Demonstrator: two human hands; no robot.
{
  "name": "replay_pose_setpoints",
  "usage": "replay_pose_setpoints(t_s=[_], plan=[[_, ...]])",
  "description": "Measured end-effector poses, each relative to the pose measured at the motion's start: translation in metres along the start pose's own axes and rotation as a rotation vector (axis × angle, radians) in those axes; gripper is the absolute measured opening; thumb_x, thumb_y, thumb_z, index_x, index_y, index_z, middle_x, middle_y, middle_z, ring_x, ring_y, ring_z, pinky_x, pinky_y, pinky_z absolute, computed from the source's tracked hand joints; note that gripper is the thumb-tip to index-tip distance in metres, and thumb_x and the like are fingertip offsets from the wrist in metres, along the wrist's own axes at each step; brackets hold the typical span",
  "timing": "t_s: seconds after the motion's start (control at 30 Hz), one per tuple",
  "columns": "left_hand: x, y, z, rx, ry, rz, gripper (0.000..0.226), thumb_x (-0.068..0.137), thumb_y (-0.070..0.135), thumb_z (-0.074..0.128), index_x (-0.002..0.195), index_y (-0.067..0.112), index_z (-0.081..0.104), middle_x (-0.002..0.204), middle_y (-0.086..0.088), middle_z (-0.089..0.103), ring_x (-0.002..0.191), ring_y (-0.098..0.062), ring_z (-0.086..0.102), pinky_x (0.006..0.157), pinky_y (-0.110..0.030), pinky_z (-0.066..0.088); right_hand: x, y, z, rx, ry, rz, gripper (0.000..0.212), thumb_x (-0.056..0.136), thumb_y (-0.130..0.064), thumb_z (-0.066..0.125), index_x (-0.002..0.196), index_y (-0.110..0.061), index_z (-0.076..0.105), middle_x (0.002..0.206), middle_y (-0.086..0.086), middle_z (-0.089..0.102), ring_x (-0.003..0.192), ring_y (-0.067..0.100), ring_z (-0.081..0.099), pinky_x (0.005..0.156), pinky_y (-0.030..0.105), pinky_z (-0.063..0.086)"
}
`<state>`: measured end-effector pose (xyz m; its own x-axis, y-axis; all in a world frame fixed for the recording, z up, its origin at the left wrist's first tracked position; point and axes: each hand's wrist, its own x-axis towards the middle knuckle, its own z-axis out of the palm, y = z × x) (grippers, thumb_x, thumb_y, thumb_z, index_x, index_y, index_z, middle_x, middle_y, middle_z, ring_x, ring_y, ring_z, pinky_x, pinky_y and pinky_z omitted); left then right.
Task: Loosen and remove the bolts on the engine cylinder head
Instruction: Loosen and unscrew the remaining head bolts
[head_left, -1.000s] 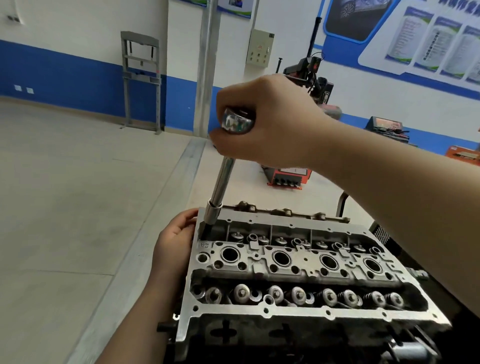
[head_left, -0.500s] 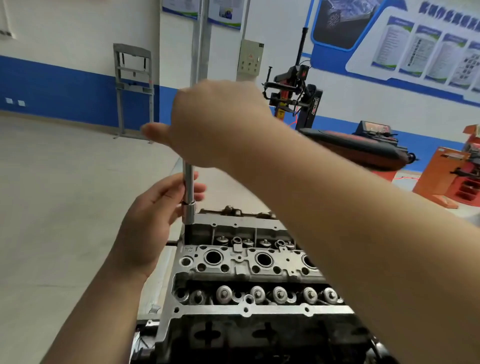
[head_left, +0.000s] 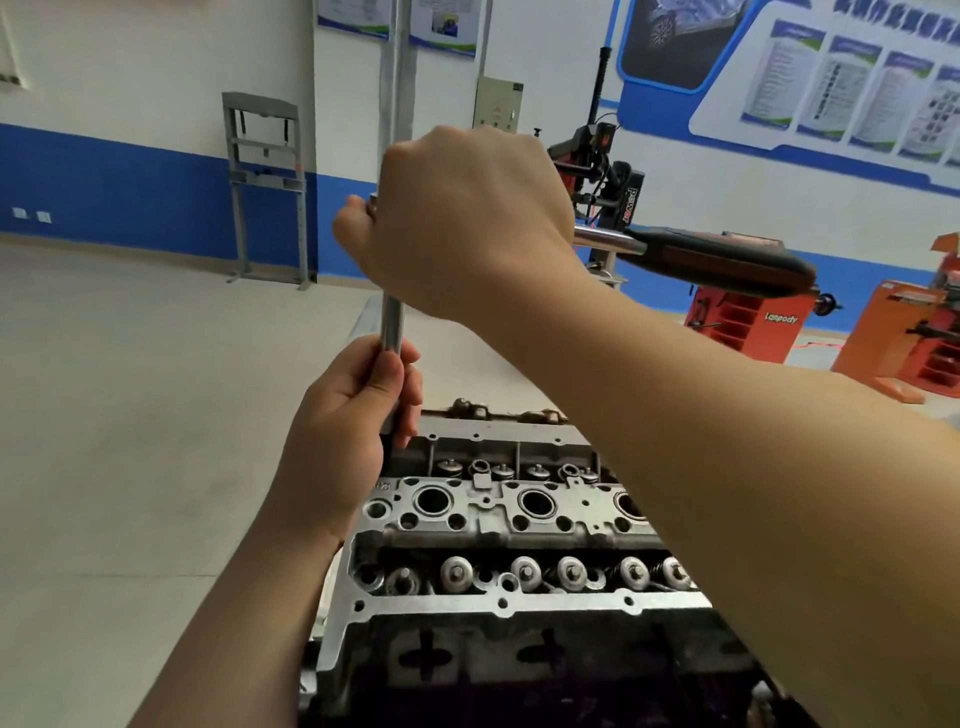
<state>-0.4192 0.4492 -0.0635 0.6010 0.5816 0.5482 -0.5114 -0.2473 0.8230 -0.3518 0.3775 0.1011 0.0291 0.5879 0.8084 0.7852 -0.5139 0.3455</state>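
The cylinder head (head_left: 498, 514) lay low in the middle of the view, its valve springs and round holes facing up. A steel extension bar (head_left: 390, 325) stood upright at its far left corner. The left hand (head_left: 345, 415) held the lower part of this bar, with fingers and thumb curled around it. The right hand (head_left: 467, 223) was closed as a fist over the top of the bar, at the ratchet head. The black ratchet handle (head_left: 722, 257) pointed to the right, behind the wrist.

A grey press frame (head_left: 266, 187) stands against the blue-banded wall (head_left: 130, 192), orange machines (head_left: 748, 322), perhaps tyre equipment, at right
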Motion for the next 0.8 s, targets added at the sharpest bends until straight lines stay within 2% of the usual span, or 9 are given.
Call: replay_pose_setpoints(t_s=[0.13, 0.3, 0.37, 0.43, 0.47, 0.57, 0.67, 0.77, 0.8], plan=[[-0.001, -0.001, 0.001, 0.028, 0.010, 0.010, 0.023, 0.114, 0.024, 0.043, 0.107, 0.016, 0.064, 0.084, -0.007, 0.059, 0.067, -0.022, 0.053, 0.059, -0.032, 0.046, 0.000, 0.002, 0.002, -0.008, -0.001, -0.024, 0.055, 0.099, -0.054, 0.041, 0.058, -0.019, 0.032, 0.052, -0.006, 0.035, 0.045, 0.012, 0.029, 0.049, 0.025, 0.014], [-0.004, 0.003, 0.003, 0.047, 0.011, 0.035, 0.022, 0.108, 0.033, 0.047, 0.105, 0.018, 0.063, 0.083, -0.009, 0.059, 0.067, -0.023, 0.051, 0.059, -0.034, 0.045, 0.002, 0.007, 0.007, 0.064, 0.017, -0.051, 0.056, 0.098, -0.057, 0.038, 0.057, -0.019, 0.037, 0.050, -0.009, 0.036, 0.044, 0.010, 0.032, 0.049, 0.025, 0.021], [-0.006, 0.002, 0.004, 0.069, 0.013, 0.065, 0.019, 0.106, 0.036, 0.050, 0.103, 0.023, 0.064, 0.082, -0.008, 0.059, 0.068, -0.023, 0.053, 0.060, -0.033, 0.047, 0.000, 0.015, 0.015, 0.323, -0.044, -0.097, 0.048, 0.098, -0.053, 0.042, 0.062, -0.022, 0.049, 0.053, -0.009, 0.041, 0.048, 0.012, 0.039, 0.050, 0.027, 0.034], [-0.009, 0.000, 0.003, 0.104, 0.020, 0.075, 0.016, 0.105, 0.039, 0.052, 0.106, 0.031, 0.065, 0.085, -0.004, 0.062, 0.073, -0.022, 0.058, 0.066, -0.030, 0.051, -0.003, 0.021, 0.022, 0.691, -0.064, -0.063, 0.035, 0.100, -0.039, 0.052, 0.068, -0.025, 0.052, 0.058, -0.008, 0.044, 0.056, 0.012, 0.042, 0.056, 0.028, 0.032], [-0.010, -0.002, 0.002, 0.109, 0.025, 0.075, 0.018, 0.106, 0.040, 0.050, 0.109, 0.033, 0.066, 0.088, -0.002, 0.064, 0.076, -0.021, 0.061, 0.069, -0.030, 0.053, -0.004, 0.021, 0.025, 0.767, -0.045, -0.033, 0.033, 0.099, -0.035, 0.054, 0.069, -0.025, 0.051, 0.059, -0.008, 0.043, 0.058, 0.011, 0.042, 0.057, 0.028, 0.031], [-0.010, -0.005, -0.003, 0.009, 0.057, 0.040, 0.026, 0.105, 0.037, 0.048, 0.118, 0.033, 0.070, 0.096, -0.001, 0.069, 0.081, -0.021, 0.064, 0.077, -0.035, 0.056, 0.003, 0.011, 0.029, 0.694, -0.098, -0.010, 0.034, 0.101, -0.041, 0.050, 0.071, -0.024, 0.053, 0.063, -0.006, 0.047, 0.061, 0.011, 0.045, 0.059, 0.030, 0.033], [-0.009, -0.007, -0.007, -0.094, 0.106, 0.015, 0.026, 0.103, 0.031, 0.053, 0.116, 0.029, 0.074, 0.096, -0.006, 0.070, 0.080, -0.025, 0.064, 0.079, -0.044, 0.054, 0.011, 0.001, 0.019, 0.448, -0.160, -0.045, 0.043, 0.103, -0.052, 0.042, 0.072, -0.023, 0.052, 0.062, -0.007, 0.045, 0.057, 0.011, 0.041, 0.056, 0.028, 0.031], [-0.007, -0.010, -0.007, -0.126, 0.164, 0.003, 0.022, 0.100, 0.028, 0.060, 0.113, 0.024, 0.078, 0.095, -0.008, 0.071, 0.080, -0.027, 0.065, 0.079, -0.045, 0.054, 0.008, -0.009, 0.010, 0.162, -0.125, -0.012, 0.047, 0.101, -0.049, 0.043, 0.064, -0.020, 0.042, 0.061, -0.006, 0.042, 0.052, 0.012, 0.040, 0.052, 0.027, 0.024], [-0.007, -0.010, -0.007, -0.126, 0.180, 0.006, 0.021, 0.100, 0.028, 0.063, 0.112, 0.021, 0.078, 0.095, -0.010, 0.072, 0.080, -0.027, 0.067, 0.079, -0.045, 0.055, 0.004, -0.013, 0.009, 0.099, -0.064, -0.021, 0.048, 0.101, -0.047, 0.046, 0.062, -0.021, 0.038, 0.059, -0.006, 0.040, 0.050, 0.013, 0.039, 0.051, 0.027, 0.021]])
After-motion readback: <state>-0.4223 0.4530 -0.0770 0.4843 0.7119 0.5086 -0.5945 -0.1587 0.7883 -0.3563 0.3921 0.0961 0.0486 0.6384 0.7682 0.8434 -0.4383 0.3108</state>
